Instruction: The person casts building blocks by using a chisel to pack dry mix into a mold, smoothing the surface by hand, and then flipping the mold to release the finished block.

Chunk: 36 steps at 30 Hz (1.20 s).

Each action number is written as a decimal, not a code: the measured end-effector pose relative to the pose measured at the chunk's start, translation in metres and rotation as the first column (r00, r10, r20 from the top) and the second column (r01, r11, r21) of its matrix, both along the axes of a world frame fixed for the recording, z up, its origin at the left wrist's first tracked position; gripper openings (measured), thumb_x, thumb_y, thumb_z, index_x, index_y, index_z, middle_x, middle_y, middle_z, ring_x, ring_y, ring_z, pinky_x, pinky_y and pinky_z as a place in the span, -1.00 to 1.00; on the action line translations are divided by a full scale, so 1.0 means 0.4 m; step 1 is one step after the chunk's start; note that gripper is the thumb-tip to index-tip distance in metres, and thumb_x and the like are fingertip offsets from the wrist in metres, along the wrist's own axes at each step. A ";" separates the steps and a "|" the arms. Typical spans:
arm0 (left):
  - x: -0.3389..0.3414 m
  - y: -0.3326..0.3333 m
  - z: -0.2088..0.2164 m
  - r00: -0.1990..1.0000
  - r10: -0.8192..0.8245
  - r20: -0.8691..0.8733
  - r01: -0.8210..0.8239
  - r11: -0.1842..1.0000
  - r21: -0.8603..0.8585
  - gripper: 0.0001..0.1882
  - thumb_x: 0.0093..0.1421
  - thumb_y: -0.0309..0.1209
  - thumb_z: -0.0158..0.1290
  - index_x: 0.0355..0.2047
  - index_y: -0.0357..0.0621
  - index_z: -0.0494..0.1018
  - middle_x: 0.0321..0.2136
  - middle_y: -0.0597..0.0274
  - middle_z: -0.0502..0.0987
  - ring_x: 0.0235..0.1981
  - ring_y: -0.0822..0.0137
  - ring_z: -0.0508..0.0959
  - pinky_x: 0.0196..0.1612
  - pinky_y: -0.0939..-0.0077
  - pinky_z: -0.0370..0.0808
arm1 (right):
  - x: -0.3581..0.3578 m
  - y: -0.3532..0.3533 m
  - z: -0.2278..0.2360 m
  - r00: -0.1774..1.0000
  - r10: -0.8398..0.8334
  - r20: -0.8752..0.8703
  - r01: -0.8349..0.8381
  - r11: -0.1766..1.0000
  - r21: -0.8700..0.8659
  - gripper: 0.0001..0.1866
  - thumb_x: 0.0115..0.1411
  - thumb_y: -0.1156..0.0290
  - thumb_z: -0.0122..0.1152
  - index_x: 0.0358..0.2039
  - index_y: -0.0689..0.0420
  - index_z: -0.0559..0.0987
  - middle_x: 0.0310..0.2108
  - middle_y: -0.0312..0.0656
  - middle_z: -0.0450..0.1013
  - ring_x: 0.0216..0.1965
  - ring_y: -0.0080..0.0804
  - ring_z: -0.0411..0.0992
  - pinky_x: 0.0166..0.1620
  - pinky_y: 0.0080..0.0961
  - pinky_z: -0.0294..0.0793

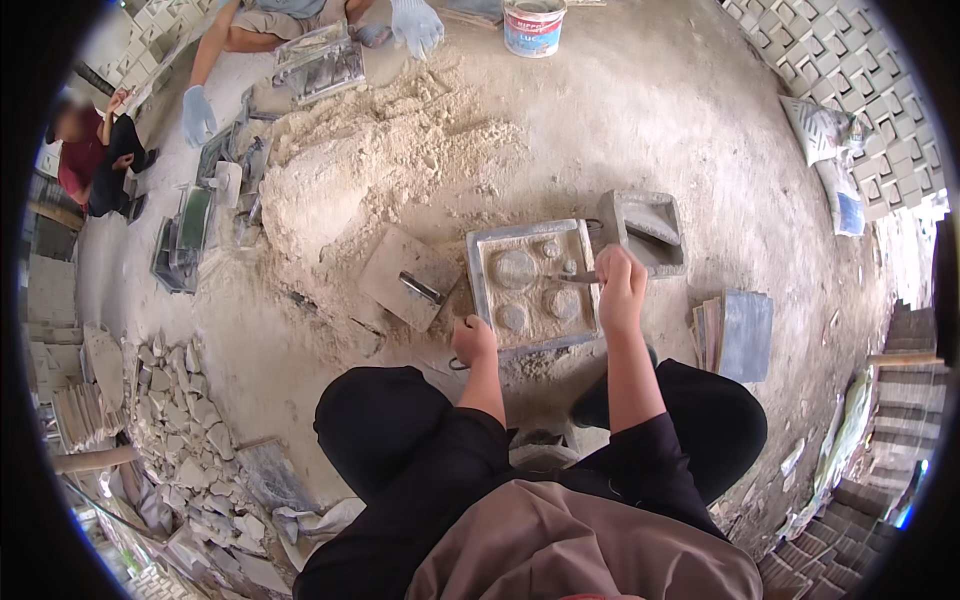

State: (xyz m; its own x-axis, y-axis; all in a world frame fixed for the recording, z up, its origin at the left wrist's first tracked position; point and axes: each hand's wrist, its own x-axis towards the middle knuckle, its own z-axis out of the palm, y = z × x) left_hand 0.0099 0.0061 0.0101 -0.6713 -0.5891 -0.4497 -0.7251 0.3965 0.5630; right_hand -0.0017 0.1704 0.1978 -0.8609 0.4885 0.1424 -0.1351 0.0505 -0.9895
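Note:
A square, grey-rimmed moulding frame (530,231) lies on the floor in front of me, packed with pale sandy material. Several round discs (515,268) of different sizes sit in its surface. My right hand (622,277) is closed around a small flat-bladed tool (576,278), whose blade reaches left over the frame's right side. My left hand (474,341) is closed at the frame's lower left corner, where a dark metal loop handle (457,364) shows below the fingers. A square board (392,272) with a bar handle lies tilted just left of the frame.
A stone-like box (675,262) stands right of the frame, near leaning flat plates (745,335). Heaped sand (340,180) spreads at left. A gloved person (415,28) works beyond it; another person (85,155) sits far left. A bucket (533,30) stands at the back; rubble (180,420) lies lower left.

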 end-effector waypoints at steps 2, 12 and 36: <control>0.000 0.001 0.002 0.999 -0.010 0.031 0.011 1.000 -0.015 -0.65 0.03 -0.23 -0.28 -0.39 -0.18 0.43 -0.38 -0.10 0.49 -0.33 -0.14 0.46 -0.26 0.00 0.35 | -0.006 0.000 0.019 1.000 -0.015 -0.007 0.014 0.998 -0.068 -0.67 0.15 0.45 -0.24 -0.75 0.18 0.17 -0.73 -0.39 0.06 -0.63 -0.67 -0.02 -0.57 -0.62 -0.04; 0.006 -0.005 0.014 1.000 0.000 0.024 0.000 1.000 -0.009 -0.66 0.01 -0.24 -0.27 -0.37 -0.13 0.43 -0.39 -0.09 0.50 -0.34 -0.11 0.47 -0.29 -0.01 0.36 | 0.015 -0.025 -0.003 1.000 0.007 -0.016 -0.006 1.000 0.008 -0.64 0.14 0.42 -0.26 -0.80 0.14 0.14 -0.76 -0.33 0.08 -0.66 -0.61 0.01 -0.57 -0.61 -0.04; 0.001 -0.001 0.003 1.000 -0.014 0.014 0.014 1.000 0.000 -0.67 0.02 -0.24 -0.27 -0.41 -0.15 0.43 -0.41 -0.08 0.50 -0.35 -0.15 0.46 -0.27 -0.02 0.35 | -0.110 -0.065 0.018 0.904 0.326 0.275 -0.355 0.933 0.061 -0.58 0.15 0.31 -0.18 -0.80 0.22 0.24 -0.80 -0.38 0.12 -0.69 -0.66 0.05 -0.63 -0.52 0.04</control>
